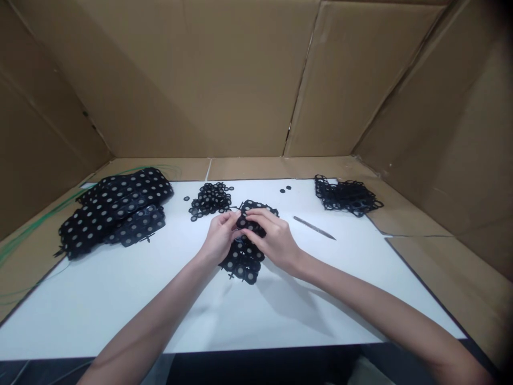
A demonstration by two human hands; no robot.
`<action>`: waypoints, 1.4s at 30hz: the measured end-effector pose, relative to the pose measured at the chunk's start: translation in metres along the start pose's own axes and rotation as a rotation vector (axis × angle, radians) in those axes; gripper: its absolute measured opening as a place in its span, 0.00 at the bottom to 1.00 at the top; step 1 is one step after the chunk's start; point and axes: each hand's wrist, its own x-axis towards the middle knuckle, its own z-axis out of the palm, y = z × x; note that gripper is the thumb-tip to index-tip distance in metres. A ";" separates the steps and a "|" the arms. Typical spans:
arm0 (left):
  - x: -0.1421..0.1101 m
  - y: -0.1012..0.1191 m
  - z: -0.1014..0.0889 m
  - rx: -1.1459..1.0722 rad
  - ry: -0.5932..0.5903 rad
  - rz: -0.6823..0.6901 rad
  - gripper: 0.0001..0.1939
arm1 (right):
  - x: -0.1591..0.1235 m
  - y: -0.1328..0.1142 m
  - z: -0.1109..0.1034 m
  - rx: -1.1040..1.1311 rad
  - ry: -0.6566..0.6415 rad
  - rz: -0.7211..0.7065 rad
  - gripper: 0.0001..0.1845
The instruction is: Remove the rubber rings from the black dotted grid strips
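Both hands work at a black sheet of joined parts with pale round dots (240, 262), in the middle of the white table. My left hand (219, 235) pinches its left edge between thumb and fingers. From the other side my right hand (276, 238) grips the same sheet, fingers curled over its upper part. Part of the sheet hangs below the hands, and another part shows behind the fingers. The fingertips hide what lies between them. Just behind my left hand is a pile of small black rings with pale centres (211, 199).
A large folded black dotted sheet (116, 208) lies at left, near green strands (44, 216). A tangled heap of black open frames (347, 197) sits at back right. Right of my hands is a thin pointed metal tool (315, 228). Cardboard walls (200, 80) enclose the white table (120, 310).
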 end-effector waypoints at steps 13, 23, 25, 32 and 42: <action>-0.004 0.004 0.003 0.001 -0.072 -0.029 0.10 | 0.017 0.010 -0.014 0.142 -0.096 0.135 0.11; -0.003 -0.001 -0.004 0.316 -0.067 0.108 0.07 | 0.032 0.023 -0.032 0.175 -0.347 0.075 0.10; -0.005 0.001 -0.003 0.366 -0.060 0.143 0.07 | 0.032 0.023 -0.033 0.194 -0.357 0.091 0.09; -0.010 0.005 0.001 0.557 -0.115 0.245 0.08 | 0.035 0.023 -0.039 0.265 -0.390 0.180 0.07; -0.007 0.001 0.001 0.548 -0.139 0.285 0.05 | 0.029 0.026 -0.027 0.265 -0.335 0.272 0.07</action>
